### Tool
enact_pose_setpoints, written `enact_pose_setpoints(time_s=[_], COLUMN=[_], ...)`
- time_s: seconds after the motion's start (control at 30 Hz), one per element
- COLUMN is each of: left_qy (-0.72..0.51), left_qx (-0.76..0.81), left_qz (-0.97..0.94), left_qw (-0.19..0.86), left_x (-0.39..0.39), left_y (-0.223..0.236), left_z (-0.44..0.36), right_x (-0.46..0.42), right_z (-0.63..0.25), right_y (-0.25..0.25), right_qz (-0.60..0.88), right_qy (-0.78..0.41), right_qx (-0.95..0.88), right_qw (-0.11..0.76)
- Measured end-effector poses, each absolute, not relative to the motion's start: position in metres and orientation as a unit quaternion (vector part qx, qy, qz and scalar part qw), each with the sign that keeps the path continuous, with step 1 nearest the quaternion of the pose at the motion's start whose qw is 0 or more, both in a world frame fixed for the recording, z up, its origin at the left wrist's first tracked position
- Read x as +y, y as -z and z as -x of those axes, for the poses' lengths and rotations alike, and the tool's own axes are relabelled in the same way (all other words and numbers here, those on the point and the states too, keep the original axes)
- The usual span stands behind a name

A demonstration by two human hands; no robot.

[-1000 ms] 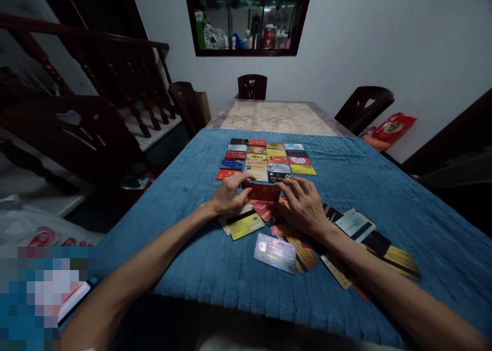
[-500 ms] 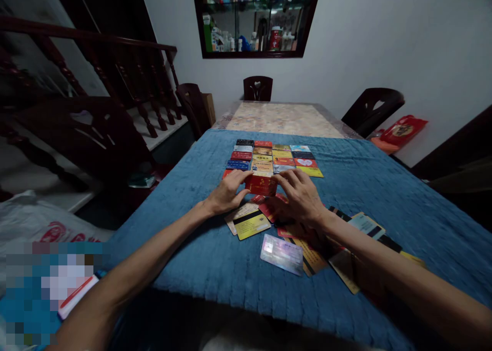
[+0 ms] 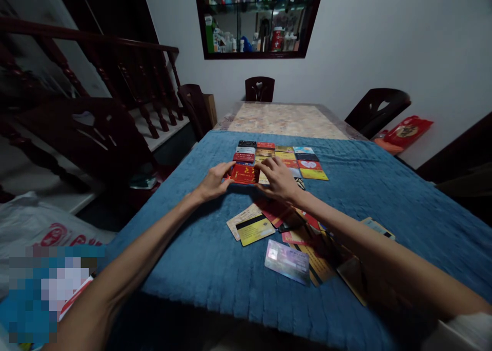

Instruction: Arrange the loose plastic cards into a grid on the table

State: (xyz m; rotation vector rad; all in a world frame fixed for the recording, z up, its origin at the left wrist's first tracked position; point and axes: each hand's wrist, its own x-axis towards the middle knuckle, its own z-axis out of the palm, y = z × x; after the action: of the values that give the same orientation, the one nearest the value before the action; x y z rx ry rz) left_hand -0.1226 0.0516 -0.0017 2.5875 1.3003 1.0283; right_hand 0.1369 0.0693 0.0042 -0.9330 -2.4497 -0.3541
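Between my two hands is a red card (image 3: pixel 245 174) with gold markings, tilted up to face me. My left hand (image 3: pixel 215 182) pinches its left edge with thumb and fingers. At its right edge, my right hand (image 3: pixel 279 179) grips with fingertips and thumb. Behind them, several cards lie in neat rows, among them a white card with a red heart (image 3: pixel 308 165) and a yellow card (image 3: pixel 314 173). Nearer me is a loose, overlapping heap with a yellow striped card (image 3: pixel 254 230) and a silvery purple card (image 3: pixel 287 261); my right forearm covers part of it.
A blue cloth (image 3: pixel 184 259) covers the near part of the table, with a patterned top (image 3: pixel 280 119) beyond. Dark chairs (image 3: pixel 260 89) stand around it. To the left are a stair railing (image 3: pixel 92 41) and a white plastic bag (image 3: pixel 31 218); a red bag (image 3: pixel 408 131) sits at right.
Both hands have moved left with the red card, from above the loose heap to the left front of the rows. A black-and-white patterned card now shows beside my right hand.
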Motion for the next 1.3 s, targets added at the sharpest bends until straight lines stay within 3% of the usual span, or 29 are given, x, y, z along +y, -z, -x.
enact_pose_setpoints(time_s=[0.43, 1.3], left_qy=[-0.317, -0.238], left_qx=[0.461, 0.479], left_qz=[-0.827, -0.845], left_qw=[0.055, 0.023], left_x=[0.069, 0.069], left_y=[0.022, 0.032], left_z=[0.137, 0.14], right_x=[0.092, 0.092], right_z=[-0.107, -0.1], right_y=[0.006, 0.005], right_qz=[0.398, 0.427], right_qy=[0.066, -0.004], right_qx=[-0.901, -0.9], right_qw=[0.157, 0.091])
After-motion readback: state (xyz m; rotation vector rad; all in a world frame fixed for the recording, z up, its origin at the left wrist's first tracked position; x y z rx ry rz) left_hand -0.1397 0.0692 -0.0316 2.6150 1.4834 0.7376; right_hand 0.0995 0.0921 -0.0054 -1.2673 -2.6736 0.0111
